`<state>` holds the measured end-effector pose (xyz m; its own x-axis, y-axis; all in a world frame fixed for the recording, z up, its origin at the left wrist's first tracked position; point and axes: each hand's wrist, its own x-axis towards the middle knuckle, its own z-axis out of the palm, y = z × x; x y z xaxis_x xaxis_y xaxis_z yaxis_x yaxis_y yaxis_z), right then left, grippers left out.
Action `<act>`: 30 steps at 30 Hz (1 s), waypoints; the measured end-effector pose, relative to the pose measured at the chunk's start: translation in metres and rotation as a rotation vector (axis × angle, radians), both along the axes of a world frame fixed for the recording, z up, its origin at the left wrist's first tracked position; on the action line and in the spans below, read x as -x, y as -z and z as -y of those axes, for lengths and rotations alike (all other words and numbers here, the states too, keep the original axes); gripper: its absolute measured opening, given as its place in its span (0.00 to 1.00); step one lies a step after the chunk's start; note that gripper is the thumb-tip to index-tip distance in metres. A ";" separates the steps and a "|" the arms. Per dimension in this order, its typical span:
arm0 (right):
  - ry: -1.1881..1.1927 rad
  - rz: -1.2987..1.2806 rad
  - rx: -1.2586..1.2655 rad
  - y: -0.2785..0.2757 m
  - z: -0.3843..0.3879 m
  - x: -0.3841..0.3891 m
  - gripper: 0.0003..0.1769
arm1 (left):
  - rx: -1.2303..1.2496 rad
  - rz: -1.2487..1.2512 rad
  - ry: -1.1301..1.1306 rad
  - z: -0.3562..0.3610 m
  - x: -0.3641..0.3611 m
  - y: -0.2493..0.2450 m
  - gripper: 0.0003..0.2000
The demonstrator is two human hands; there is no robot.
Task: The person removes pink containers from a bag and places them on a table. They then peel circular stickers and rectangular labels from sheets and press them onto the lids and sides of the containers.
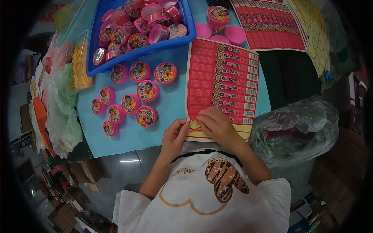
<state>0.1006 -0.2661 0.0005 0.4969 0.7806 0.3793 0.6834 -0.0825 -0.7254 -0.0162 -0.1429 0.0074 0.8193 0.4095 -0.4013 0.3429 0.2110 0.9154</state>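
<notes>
A sheet of red labels [202,77] with barcodes down its right side lies at the table's front edge, its lower strip yellow. My left hand [175,136] pinches the sheet's left edge near the bottom. Close beside it, my right hand [217,126] is closed on the lowest red label, fingers bent and pressed together; its fingertips partly hide what they grip. Left of the sheet stand several small round pink tubs [147,90] with printed picture lids.
A blue crate [140,58] full of pink tubs sits at the back. More label sheets [270,25] lie back right, near pink lids [235,35] and a stacked tub [218,17]. Clear plastic bags hang at the right [295,132] and left [58,105].
</notes>
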 end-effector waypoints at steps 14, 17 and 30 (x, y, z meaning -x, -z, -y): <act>0.586 -1.077 -0.837 -0.024 0.055 -0.051 0.05 | -0.106 -0.067 -0.143 -0.006 -0.002 0.009 0.13; 0.823 -0.997 -1.137 -0.060 0.117 -0.087 0.12 | -0.345 -0.137 -0.079 -0.005 -0.003 0.008 0.15; -0.167 0.181 -0.035 -0.092 0.019 -0.014 0.16 | -0.030 0.505 0.042 0.011 -0.015 -0.060 0.13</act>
<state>0.1142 -0.2848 0.0921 0.2837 0.8307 0.4789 0.8044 0.0657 -0.5904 -0.0013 -0.1536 0.0669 0.9242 0.3771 0.0604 -0.1362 0.1779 0.9746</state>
